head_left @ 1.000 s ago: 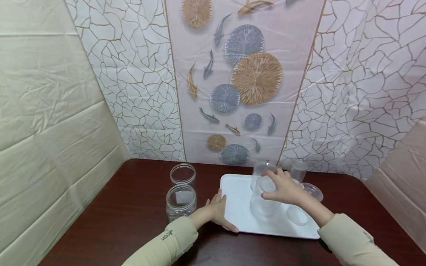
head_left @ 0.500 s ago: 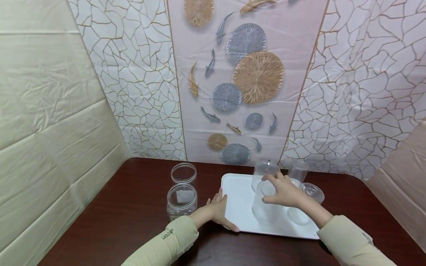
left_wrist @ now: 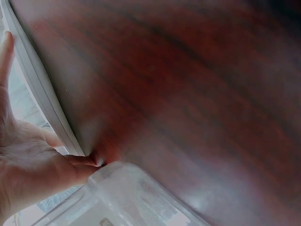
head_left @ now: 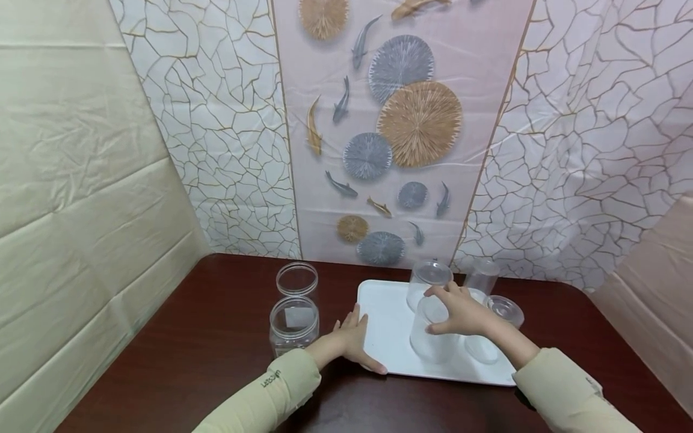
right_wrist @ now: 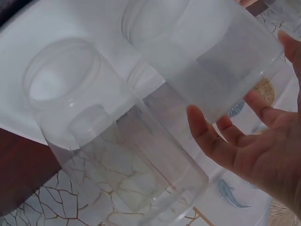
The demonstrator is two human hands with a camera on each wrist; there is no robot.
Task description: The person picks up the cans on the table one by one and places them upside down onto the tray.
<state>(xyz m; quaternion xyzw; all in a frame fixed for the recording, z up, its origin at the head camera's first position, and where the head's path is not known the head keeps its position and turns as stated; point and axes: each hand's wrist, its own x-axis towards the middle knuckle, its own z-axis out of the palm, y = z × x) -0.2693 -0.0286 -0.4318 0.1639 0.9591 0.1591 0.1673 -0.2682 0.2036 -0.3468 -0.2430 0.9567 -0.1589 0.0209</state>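
At lower right of centre in the frame, the right hand [head_left: 461,313] grips the top of a clear jar [head_left: 433,344] mouth-down on the white tray [head_left: 387,343], probably steadying it, while the left hand [head_left: 353,344], fingers extended, seemingly braces the tray's left edge.

Dk red-brn counter [head_left: 178,337], rounded back corners, in front of wrinkled back wall [head_left: 227,138]: wht w/ gold/gry crack pattern both sides. Ctr panel [head_left: 403,174] pale pink, thin gold edges, printed w/ gold & gry fish [head_left: 341,99] + round discs [head_left: 419,123]. L wall [head_left: 70,162] cream, creased; R wall [head_left: 660,300] pinkish beige. Light fairly even, some sheen on back wall.
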